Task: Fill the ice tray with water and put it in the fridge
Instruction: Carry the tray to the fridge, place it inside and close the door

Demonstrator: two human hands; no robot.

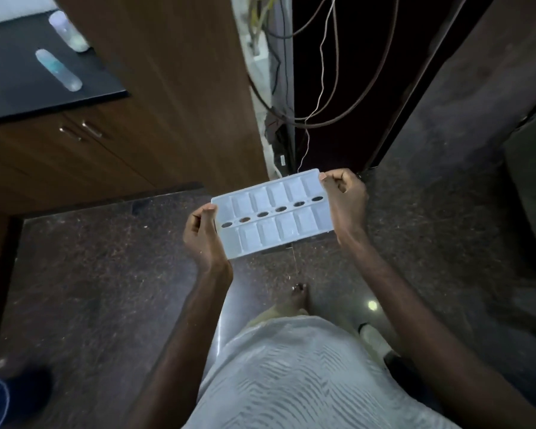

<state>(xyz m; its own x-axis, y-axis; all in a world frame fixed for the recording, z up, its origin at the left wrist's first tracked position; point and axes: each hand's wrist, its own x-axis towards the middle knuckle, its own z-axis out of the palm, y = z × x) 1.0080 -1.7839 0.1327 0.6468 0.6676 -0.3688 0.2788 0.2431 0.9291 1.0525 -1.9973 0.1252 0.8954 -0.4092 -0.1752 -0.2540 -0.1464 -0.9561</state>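
A white plastic ice tray (271, 212) with two rows of compartments and a line of oval holes down its middle is held level over the dark speckled floor. My left hand (203, 235) grips its left short end, thumb on the rim. My right hand (345, 196) pinches its right short end at the far corner. Whether the compartments hold water cannot be told. No fridge is plainly in view.
A dark countertop (59, 88) at the upper left carries two clear plastic bottles (59, 69). Brown wooden cabinets (167, 103) stand left of a narrow gap with hanging cables (322, 88). A dark panel (446, 103) rises on the right. A blue object (0, 397) lies on the floor.
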